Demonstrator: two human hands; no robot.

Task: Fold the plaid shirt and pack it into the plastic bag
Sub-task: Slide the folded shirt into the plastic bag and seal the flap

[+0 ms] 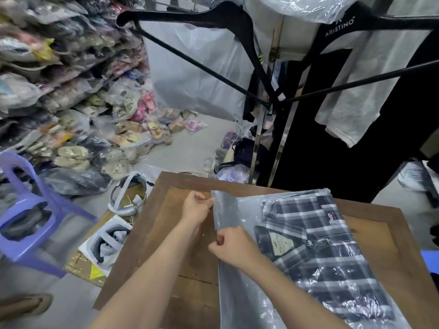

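Note:
The folded dark blue and white plaid shirt (327,252) lies inside the clear plastic bag (240,288) on the wooden table (190,293). Its collar label faces up near my right hand. The bag's open flap (224,210) sticks out to the left of the shirt. My left hand (198,205) pinches the flap's far corner. My right hand (234,248) pinches the flap's near edge, resting on the bag beside the collar.
A purple plastic chair (26,214) stands on the floor at the left. White headband-like devices (126,195) lie beside the table. Bagged shoes (71,103) pile up on shelves and floor. Black hangers (213,43) and hanging clothes (356,91) stand behind the table.

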